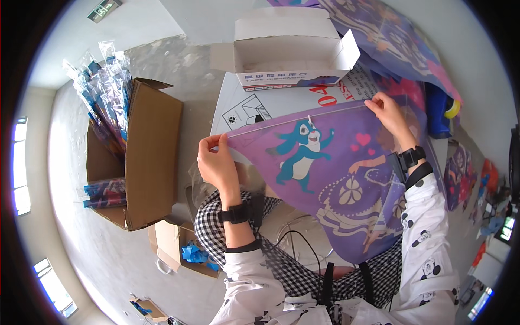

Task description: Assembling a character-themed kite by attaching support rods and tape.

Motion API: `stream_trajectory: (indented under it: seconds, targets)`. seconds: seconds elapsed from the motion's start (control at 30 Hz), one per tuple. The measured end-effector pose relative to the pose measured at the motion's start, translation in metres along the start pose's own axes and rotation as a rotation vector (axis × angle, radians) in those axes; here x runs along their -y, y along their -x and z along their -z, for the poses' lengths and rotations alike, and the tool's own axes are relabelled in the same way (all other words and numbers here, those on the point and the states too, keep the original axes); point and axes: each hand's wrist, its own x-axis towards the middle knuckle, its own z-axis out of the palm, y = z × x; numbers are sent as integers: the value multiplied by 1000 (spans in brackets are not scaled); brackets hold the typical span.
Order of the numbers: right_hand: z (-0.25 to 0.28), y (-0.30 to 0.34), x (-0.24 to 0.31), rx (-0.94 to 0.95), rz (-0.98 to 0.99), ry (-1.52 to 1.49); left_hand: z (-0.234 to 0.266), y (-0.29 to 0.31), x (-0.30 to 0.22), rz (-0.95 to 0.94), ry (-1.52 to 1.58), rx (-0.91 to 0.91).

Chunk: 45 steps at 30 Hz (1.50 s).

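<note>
A purple kite (276, 122), printed with a blue rabbit, hearts and a figure in a wide skirt, is spread between my hands and hangs down over my lap. Along its far edge runs a thin pale rod with a small white fitting near the middle. My left hand (218, 165) is closed in a pinch on the kite's left corner. Thumb and fingers of my right hand (389, 115) pinch the same edge farther right. The kite's lower right part is partly hidden behind my right forearm.
An open white carton (292, 54) stands on the printed work surface (238, 111) ahead. More purple printed fabric (390, 40) lies at the far right, near a blue tape dispenser (440, 116). At left, a cardboard box (154, 157) holds several plastic-wrapped packs (105, 97); a smaller box (168, 244) holds blue scraps.
</note>
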Motion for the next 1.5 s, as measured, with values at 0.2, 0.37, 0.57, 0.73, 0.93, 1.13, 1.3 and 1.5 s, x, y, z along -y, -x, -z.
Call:
stream_trajectory:
  seconds: [0.2, 0.37, 0.57, 0.73, 0.93, 1.13, 1.3, 1.5]
  targets:
    - [1, 0, 2, -18, 28, 58, -1, -1, 3, -39, -39, -14]
    - [0, 3, 9, -19, 4, 83, -1, -3, 8, -49, 15, -1]
    - [-1, 4, 14, -29, 6, 73, -1, -2, 8, -60, 11, -3]
    - [-3, 6, 19, -35, 9, 59, -2, -3, 11, -79, 13, -8]
    - [-3, 6, 19, -47, 26, 47, 0, -2, 9, -77, 1, -8]
    - [-4, 6, 20, -48, 23, 62, -1, -1, 8, -74, -4, -5]
    - [-8, 4, 19, -52, 43, 77, 2, -1, 8, -64, -14, -6]
    - [-11, 3, 16, -56, 50, 113, 1, -2, 9, -81, 2, -5]
